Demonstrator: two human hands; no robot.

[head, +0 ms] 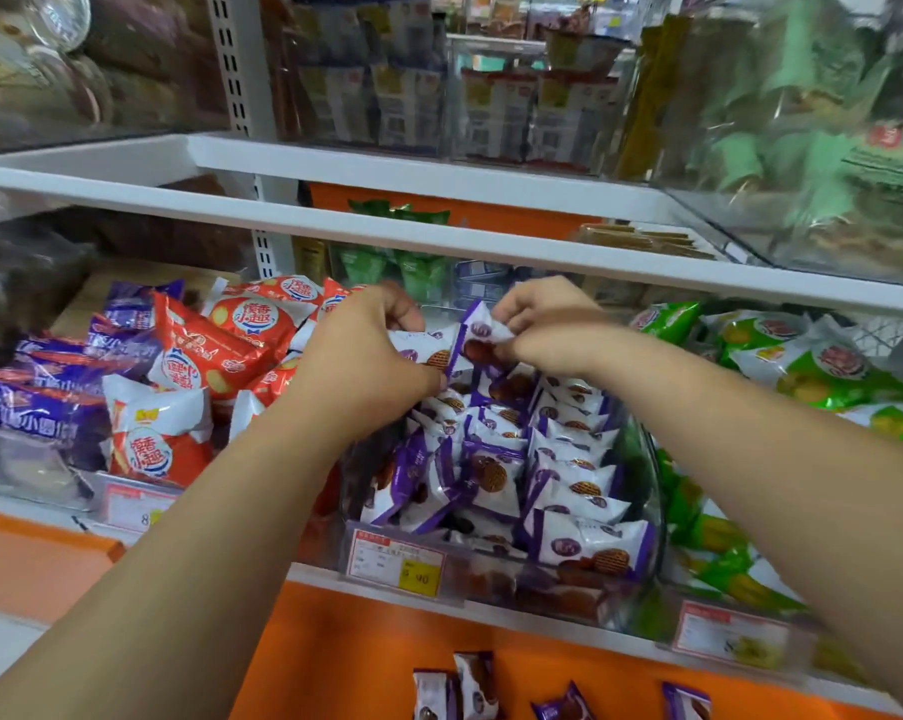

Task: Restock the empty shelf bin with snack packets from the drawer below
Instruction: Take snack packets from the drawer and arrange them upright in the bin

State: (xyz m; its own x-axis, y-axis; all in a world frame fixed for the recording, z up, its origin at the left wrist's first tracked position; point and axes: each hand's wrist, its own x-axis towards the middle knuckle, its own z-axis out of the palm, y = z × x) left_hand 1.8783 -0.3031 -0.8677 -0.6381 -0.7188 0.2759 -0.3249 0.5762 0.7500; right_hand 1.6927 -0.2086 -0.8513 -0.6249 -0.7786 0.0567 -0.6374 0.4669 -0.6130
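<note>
over the clear shelf bin [656, 511], your left hand [371, 350] pinches 1 purple snack packet [422, 349] — your right hand [548, 330] pinches a 2nd packet [483, 330] just beside it.

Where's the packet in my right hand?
Mid-frame in the head view: the purple-and-white packet, pinched by the right hand, is over the back of the clear bin, just right of the left hand.

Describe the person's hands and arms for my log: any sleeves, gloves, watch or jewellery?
The left hand and right hand are ungloved, with no rings on the fingers that show. The left forearm and right forearm are uncovered right to the frame edge: no sleeve, watch or bracelet is in view.
</note>
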